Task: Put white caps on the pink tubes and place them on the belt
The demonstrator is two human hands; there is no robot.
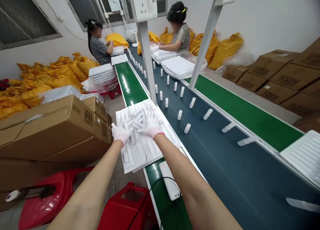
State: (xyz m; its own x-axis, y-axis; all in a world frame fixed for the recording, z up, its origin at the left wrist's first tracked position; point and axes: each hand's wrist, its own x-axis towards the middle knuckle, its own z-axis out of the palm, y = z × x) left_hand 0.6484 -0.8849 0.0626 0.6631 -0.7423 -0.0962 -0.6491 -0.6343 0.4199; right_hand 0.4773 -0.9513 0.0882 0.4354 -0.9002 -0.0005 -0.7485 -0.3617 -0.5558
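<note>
Both my hands wear white gloves with pink cuffs. My left hand (121,132) lies at the left side of a white ridged tray (140,153), its fingers apart against a loose pile of white tubes (136,118). Spread over the right part of that pile is my right hand (151,126), its fingers stretched forward and touching tubes. The tubes lie crosswise on one another at the tray's far half. The near half shows bare grooves, with a tube at its left edge. Under my gloves, parts of the pile are hidden.
A dark conveyor belt (200,150) carries several upright white tubes (179,115). A white power strip (170,180) with a black cable lies near my right forearm. Red stools (127,206) and cardboard boxes (50,130) stand left. Two people work at the far end beside stacked trays.
</note>
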